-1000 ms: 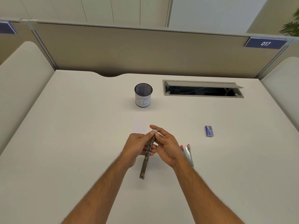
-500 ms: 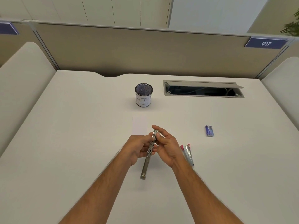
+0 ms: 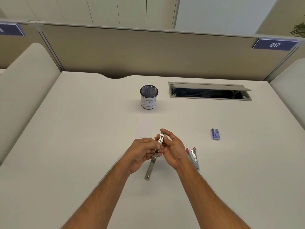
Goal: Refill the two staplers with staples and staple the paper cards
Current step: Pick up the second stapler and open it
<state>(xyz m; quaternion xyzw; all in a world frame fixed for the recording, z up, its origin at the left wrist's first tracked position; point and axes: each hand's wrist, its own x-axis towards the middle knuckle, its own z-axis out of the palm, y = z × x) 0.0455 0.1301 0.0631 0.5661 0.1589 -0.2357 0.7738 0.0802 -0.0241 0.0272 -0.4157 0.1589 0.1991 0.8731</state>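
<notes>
Partitioned cubicle, pale worktop [image 3: 66, 146]. Metal stapler [image 3: 154, 157], opened flat: left hand [image 3: 142, 152] grip clamped on its mid-length. Right hand [image 3: 173, 148] fingertips pinched at its far end, eased slightly nearer since a second ago; loading likely underway. Pink stapler [image 3: 193, 157] right of grip; paper card [image 3: 144, 128] beyond it; staple box [image 3: 215, 134] far right.

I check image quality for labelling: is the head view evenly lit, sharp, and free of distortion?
Head view: soft, even light, faint shadows under the hands; the metal stapler is sharp; wide-angle bending curves the partition and desk edges; the white card barely contrasts with the desk.
</notes>
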